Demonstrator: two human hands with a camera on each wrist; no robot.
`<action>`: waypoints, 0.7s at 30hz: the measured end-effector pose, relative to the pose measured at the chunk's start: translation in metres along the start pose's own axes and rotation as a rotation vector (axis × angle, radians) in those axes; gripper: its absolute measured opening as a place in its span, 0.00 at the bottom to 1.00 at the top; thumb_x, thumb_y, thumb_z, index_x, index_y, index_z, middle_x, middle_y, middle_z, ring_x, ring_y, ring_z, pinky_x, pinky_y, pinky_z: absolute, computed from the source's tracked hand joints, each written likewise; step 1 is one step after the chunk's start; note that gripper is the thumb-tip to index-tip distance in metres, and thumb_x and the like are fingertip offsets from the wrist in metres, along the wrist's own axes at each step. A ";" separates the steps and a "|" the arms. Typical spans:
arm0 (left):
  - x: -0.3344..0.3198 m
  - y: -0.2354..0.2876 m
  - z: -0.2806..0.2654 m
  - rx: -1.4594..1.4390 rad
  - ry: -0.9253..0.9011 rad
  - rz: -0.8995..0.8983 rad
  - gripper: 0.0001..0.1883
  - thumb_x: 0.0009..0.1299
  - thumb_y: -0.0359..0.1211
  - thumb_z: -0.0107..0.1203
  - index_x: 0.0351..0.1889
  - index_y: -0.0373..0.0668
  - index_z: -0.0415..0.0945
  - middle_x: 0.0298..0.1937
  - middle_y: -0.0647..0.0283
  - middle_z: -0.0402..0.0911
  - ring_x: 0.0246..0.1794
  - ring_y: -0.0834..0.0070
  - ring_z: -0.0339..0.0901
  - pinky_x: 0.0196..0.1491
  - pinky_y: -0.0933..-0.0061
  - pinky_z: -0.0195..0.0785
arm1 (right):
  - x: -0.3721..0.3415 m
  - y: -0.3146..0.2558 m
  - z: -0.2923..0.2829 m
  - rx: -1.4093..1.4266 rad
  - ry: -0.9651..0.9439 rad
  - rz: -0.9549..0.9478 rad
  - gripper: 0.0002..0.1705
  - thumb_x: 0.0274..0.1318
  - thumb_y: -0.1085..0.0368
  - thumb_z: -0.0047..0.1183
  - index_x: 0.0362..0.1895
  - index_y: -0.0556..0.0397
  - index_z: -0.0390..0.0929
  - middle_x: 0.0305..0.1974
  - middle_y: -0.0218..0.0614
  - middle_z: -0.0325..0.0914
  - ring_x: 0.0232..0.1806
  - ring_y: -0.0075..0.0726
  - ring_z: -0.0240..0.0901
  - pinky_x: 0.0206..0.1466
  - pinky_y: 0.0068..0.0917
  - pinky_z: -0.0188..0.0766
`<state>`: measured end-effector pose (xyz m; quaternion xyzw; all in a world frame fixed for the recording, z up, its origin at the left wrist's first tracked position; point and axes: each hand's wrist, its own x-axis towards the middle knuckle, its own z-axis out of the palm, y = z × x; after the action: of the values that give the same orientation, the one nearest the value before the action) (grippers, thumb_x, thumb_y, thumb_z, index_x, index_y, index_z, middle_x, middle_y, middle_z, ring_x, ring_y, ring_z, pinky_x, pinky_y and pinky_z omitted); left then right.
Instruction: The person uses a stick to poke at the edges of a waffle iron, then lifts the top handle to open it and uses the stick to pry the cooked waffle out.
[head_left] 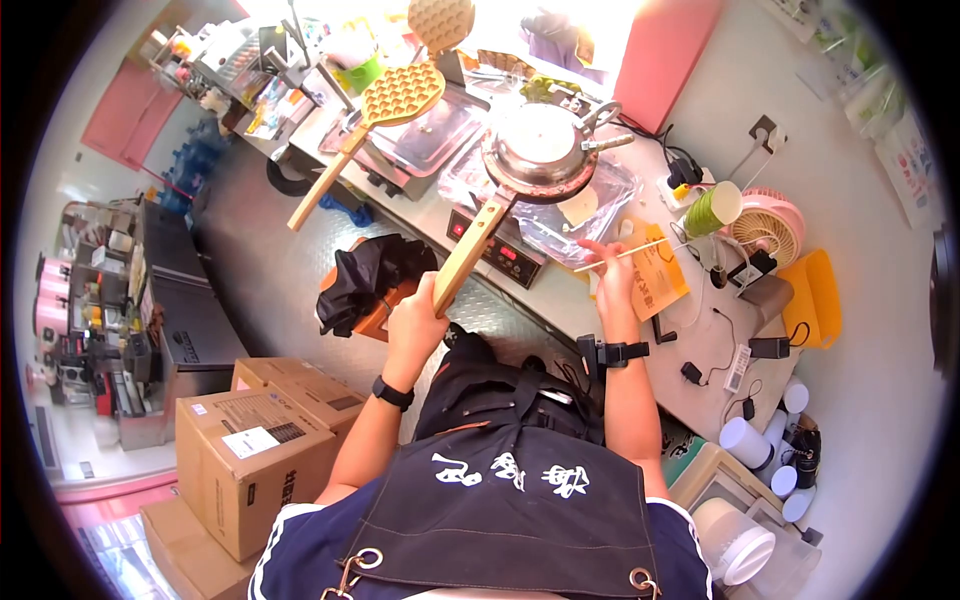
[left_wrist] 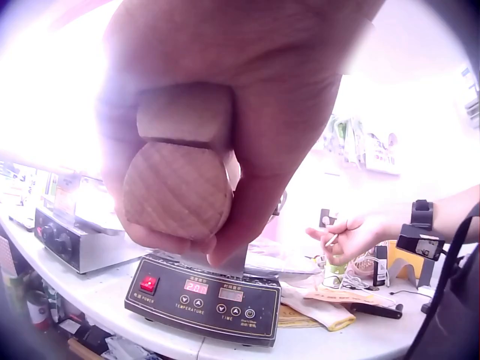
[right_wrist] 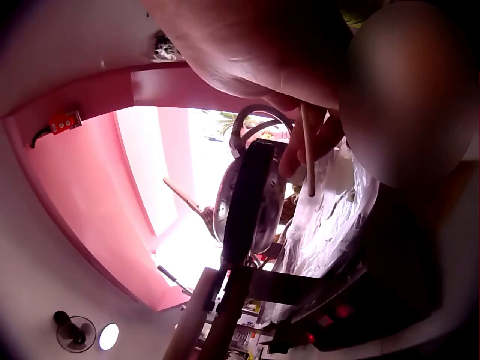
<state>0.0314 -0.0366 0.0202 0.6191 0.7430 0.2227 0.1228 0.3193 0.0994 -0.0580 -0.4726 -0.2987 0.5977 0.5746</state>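
Observation:
My left hand point(head_left: 418, 325) grips the paired wooden handles point(head_left: 470, 255) of a round metal waffle iron point(head_left: 540, 140). In the left wrist view, the blunt handle ends point(left_wrist: 180, 191) lie one against the other inside the curled fingers. The waffle iron is over a control unit point(head_left: 505, 260) with lit red digits. Right of it, my right hand point(head_left: 612, 280) pinches a thin wooden stick point(head_left: 635, 254). The right wrist view shows that stick point(right_wrist: 307, 150) between thumb and fingers, with the dark edge of the waffle iron point(right_wrist: 247, 202) beyond.
A second waffle iron stands open, its bumpy plate point(head_left: 403, 95) and wooden handle point(head_left: 325, 185) to the left. Clear plastic point(head_left: 560, 235), an orange packet point(head_left: 655, 280), a green cup point(head_left: 712, 210) and a pink fan point(head_left: 768, 230) are at right. Cardboard boxes point(head_left: 250, 470) stand at lower left.

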 end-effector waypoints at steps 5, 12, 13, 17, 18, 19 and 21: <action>0.000 0.003 -0.001 0.032 -0.013 -0.031 0.27 0.55 0.26 0.61 0.54 0.51 0.69 0.30 0.47 0.82 0.34 0.45 0.81 0.36 0.47 0.74 | -0.022 -0.001 -0.002 0.075 -0.036 0.039 0.18 0.79 0.50 0.31 0.44 0.49 0.67 0.40 0.49 0.86 0.35 0.28 0.73 0.46 0.27 0.69; -0.001 0.007 -0.006 0.036 -0.002 -0.019 0.27 0.56 0.27 0.62 0.55 0.51 0.70 0.30 0.47 0.82 0.34 0.45 0.82 0.35 0.48 0.74 | -0.031 -0.006 0.000 -0.170 0.110 -0.105 0.26 0.76 0.44 0.39 0.37 0.50 0.79 0.32 0.29 0.77 0.31 0.20 0.66 0.38 0.20 0.65; -0.001 0.008 -0.006 0.029 -0.002 -0.024 0.26 0.56 0.27 0.62 0.55 0.51 0.70 0.30 0.47 0.82 0.34 0.45 0.82 0.35 0.48 0.74 | -0.033 -0.008 -0.001 -0.261 0.124 -0.129 0.27 0.76 0.44 0.39 0.36 0.50 0.80 0.30 0.26 0.74 0.29 0.18 0.64 0.36 0.19 0.63; -0.001 0.009 -0.007 0.037 0.009 -0.020 0.24 0.57 0.28 0.61 0.53 0.51 0.70 0.29 0.48 0.82 0.33 0.46 0.82 0.34 0.47 0.73 | -0.033 -0.011 -0.002 -0.274 0.117 -0.124 0.22 0.74 0.50 0.46 0.35 0.53 0.81 0.28 0.23 0.71 0.27 0.18 0.61 0.33 0.19 0.61; -0.001 0.009 -0.007 0.038 0.008 -0.020 0.24 0.57 0.28 0.61 0.53 0.51 0.70 0.29 0.48 0.82 0.33 0.46 0.82 0.34 0.47 0.73 | -0.031 -0.007 -0.001 -0.212 0.120 -0.201 0.19 0.72 0.53 0.50 0.35 0.54 0.81 0.27 0.24 0.72 0.26 0.18 0.62 0.31 0.18 0.61; -0.001 0.009 -0.006 0.037 0.003 -0.031 0.24 0.57 0.28 0.61 0.53 0.51 0.70 0.29 0.48 0.82 0.33 0.46 0.82 0.34 0.47 0.73 | -0.030 -0.003 0.000 -0.150 0.122 -0.277 0.16 0.70 0.56 0.55 0.35 0.56 0.81 0.26 0.24 0.72 0.25 0.18 0.63 0.29 0.17 0.61; 0.000 0.009 -0.006 0.037 -0.002 -0.042 0.24 0.57 0.27 0.61 0.53 0.51 0.71 0.29 0.48 0.82 0.33 0.46 0.82 0.33 0.47 0.73 | -0.028 0.000 -0.004 -0.235 0.126 -0.286 0.14 0.69 0.59 0.56 0.37 0.58 0.81 0.29 0.27 0.75 0.27 0.19 0.68 0.33 0.18 0.65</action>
<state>0.0366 -0.0368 0.0294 0.6057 0.7597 0.2057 0.1170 0.3200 0.0710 -0.0536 -0.5255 -0.3938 0.4403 0.6122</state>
